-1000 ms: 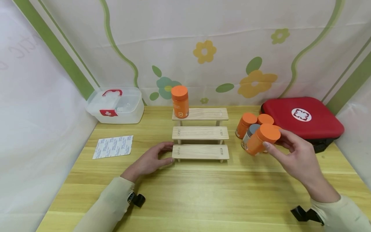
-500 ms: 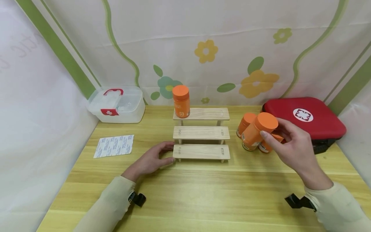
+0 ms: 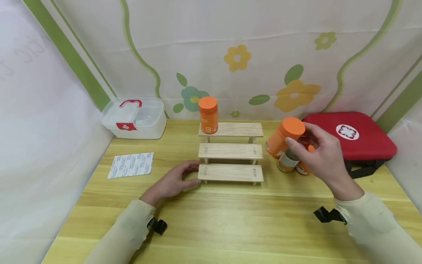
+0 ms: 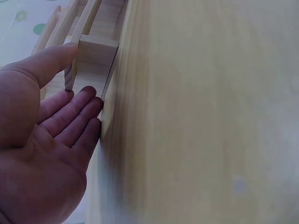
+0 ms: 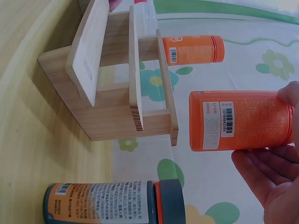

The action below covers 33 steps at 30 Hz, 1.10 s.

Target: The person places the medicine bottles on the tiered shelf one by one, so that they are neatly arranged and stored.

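Observation:
My right hand (image 3: 321, 157) holds an orange pill bottle (image 3: 284, 137) with an orange lid, thumb on one side and fingers on the other. It is tilted and raised; the right wrist view shows the label of this bottle (image 5: 243, 121). Below it stands a grey-capped bottle (image 3: 287, 162), with another orange bottle (image 3: 302, 168) partly hidden by the hand. A three-step wooden rack (image 3: 230, 173) stands mid-table. My left hand (image 3: 173, 181) rests at its left end, thumb and fingers touching the lowest step. On the top step's left stands an orange bottle (image 3: 208, 116).
A red first-aid case (image 3: 356, 137) lies at the back right, just behind the bottles. At the back left stands a clear plastic box (image 3: 145, 126) with a red handle. A printed white packet (image 3: 131, 165) lies in front of it. Fabric walls (image 3: 197, 36) enclose the table.
My right hand has lifted the orange bottle away from the group and moved it left and further back, uncovering the grey-capped bottle. My left hand stays at the rack.

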Each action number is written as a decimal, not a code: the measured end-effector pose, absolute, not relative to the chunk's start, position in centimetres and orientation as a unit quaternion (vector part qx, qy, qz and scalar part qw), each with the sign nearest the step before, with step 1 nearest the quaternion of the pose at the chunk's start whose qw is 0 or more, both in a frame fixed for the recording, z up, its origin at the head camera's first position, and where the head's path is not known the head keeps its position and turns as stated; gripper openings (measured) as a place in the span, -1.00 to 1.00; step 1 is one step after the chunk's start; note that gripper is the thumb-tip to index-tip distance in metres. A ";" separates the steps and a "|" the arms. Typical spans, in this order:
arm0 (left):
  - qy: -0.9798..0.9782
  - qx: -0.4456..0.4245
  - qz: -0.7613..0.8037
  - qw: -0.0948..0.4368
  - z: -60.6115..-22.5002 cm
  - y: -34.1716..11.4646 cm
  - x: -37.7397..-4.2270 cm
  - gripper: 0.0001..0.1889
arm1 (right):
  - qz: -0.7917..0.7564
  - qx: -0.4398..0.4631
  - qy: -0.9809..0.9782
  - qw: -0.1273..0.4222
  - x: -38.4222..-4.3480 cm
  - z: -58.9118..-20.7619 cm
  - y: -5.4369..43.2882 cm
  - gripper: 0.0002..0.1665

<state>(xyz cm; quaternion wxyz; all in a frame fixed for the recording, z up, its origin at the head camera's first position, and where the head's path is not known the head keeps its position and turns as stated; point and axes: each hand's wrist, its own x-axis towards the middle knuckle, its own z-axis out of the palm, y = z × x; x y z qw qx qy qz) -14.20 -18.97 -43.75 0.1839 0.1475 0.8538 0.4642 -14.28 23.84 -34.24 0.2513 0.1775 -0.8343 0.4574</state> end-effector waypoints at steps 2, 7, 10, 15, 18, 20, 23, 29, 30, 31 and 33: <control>0.854 0.149 0.464 0.184 -43.7 -18.9 -14.2 -0.29 | 0.459 0.172 -0.836 0.245 -14.7 -34.0 23.5 -0.41; 0.853 0.152 0.465 0.183 -43.7 -18.9 -14.2 -0.29 | 0.476 0.153 -0.837 0.223 -15.8 -33.7 22.9 -0.40; 0.852 0.154 0.467 0.183 -43.7 -18.9 -14.3 -0.29 | 0.483 0.149 -0.836 0.214 -16.6 -33.5 22.6 -0.42; 0.851 0.154 0.468 0.182 -43.8 -18.8 -14.3 -0.30 | 0.486 0.151 -0.834 0.210 -17.7 -33.4 21.8 -0.43; 0.851 0.153 0.468 0.183 -43.8 -18.8 -14.3 -0.31 | 0.490 0.154 -0.832 0.208 -18.3 -33.1 21.4 -0.44; 0.850 0.150 0.470 0.184 -43.7 -18.8 -14.3 -0.31 | 0.490 0.155 -0.833 0.204 -18.6 -32.9 21.0 -0.44; 0.850 0.148 0.471 0.184 -43.7 -18.9 -14.3 -0.31 | 0.490 0.154 -0.835 0.197 -19.3 -32.7 20.5 -0.42; 0.850 0.149 0.470 0.185 -43.7 -18.9 -14.3 -0.32 | 0.490 0.148 -0.839 0.185 -20.3 -32.5 19.6 -0.41; 0.850 0.149 0.470 0.185 -43.7 -18.9 -14.3 -0.32 | 0.491 0.149 -0.838 0.183 -20.5 -32.5 19.5 -0.41; 0.850 0.148 0.470 0.185 -43.7 -18.9 -14.3 -0.32 | 0.492 0.151 -0.838 0.181 -20.7 -32.5 19.4 -0.40; 0.851 0.148 0.469 0.184 -43.7 -18.9 -14.2 -0.32 | 0.493 0.152 -0.838 0.178 -21.1 -32.6 19.2 -0.39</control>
